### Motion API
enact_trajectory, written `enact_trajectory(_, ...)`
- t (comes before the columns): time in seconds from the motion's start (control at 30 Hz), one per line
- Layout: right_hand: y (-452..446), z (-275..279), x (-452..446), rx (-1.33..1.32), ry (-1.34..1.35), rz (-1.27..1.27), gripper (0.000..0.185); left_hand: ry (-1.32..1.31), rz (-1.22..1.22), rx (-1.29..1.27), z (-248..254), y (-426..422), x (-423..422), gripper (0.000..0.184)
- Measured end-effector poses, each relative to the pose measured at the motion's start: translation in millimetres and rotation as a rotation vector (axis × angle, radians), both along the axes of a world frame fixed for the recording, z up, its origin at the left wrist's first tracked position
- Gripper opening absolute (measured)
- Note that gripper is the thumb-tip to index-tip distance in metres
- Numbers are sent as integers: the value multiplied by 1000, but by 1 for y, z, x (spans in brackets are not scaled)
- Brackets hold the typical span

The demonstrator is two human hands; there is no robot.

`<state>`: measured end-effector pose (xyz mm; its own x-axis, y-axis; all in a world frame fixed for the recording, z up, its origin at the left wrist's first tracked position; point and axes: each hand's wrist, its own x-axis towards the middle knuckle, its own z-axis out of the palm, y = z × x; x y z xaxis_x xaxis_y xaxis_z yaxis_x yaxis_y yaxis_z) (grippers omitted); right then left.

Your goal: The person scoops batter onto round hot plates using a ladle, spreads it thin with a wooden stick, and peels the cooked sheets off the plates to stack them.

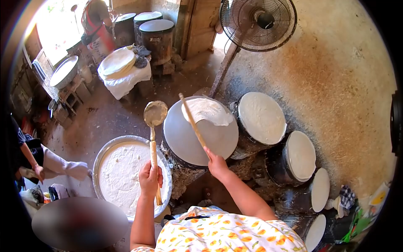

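Note:
My left hand (150, 179) is wrapped round the wooden handle of a ladle (155, 114). The ladle's batter-coated bowl is raised beyond the far rim of a wide metal basin (97, 166) full of pale batter (126, 172). My right hand (218, 166) grips a thin wooden stick (193, 119), which slants away over a round griddle (184, 145). A patch of pale batter (210, 111) covers the far part of the griddle, under the stick's far end. The near part of the griddle's surface is bare.
Several drum stoves with round tops curve along my right, the nearest being a batter-covered drum (262, 117). A standing fan (259, 25) is ahead. A stack of flat rounds (117, 63) lies on a cloth-covered stand. One person (97, 29) stands at the back; another person's hand (39, 172) is at left.

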<state>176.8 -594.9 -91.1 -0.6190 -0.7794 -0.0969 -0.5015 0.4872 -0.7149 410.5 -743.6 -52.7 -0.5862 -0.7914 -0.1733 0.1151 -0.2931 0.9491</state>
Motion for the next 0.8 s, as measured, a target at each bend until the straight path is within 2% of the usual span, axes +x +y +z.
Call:
enact_trajectory(0.03,12,-7,4,-120,124,54,64,-6,15,3,-1,0,1,19)
enact_trajectory(0.13,50,1,-11,-90,72,-16,64,-31,40,-2,-5,0,6,19)
enact_trajectory(0.2,52,4,-39,-158,-47,-320,63,-23,51,-3,-10,-1,11,18)
enact_trajectory(0.27,37,1,-62,-130,41,-290,63,-18,49,-8,-11,1,14,18)
enact_trajectory(0.33,10,-3,-61,63,18,-200,62,-13,77,20,-8,2,12,17)
enact_trajectory(0.37,2,-17,-62,-53,22,-120,62,-15,80,17,-10,4,11,17)
enact_trajectory(0.53,5,-2,-24,26,28,22,61,-15,122,33,-9,6,6,17)
enact_trajectory(0.6,24,-3,-17,-47,148,152,61,-17,121,29,-13,6,5,17)
enact_trajectory(0.7,50,12,-24,2,32,131,60,-25,132,21,-11,6,4,18)
enact_trajectory(0.73,52,12,-38,-4,90,103,62,-33,135,18,-10,6,4,19)
enact_trajectory(0.8,42,17,-63,8,-11,-108,62,-38,148,10,-11,6,4,19)
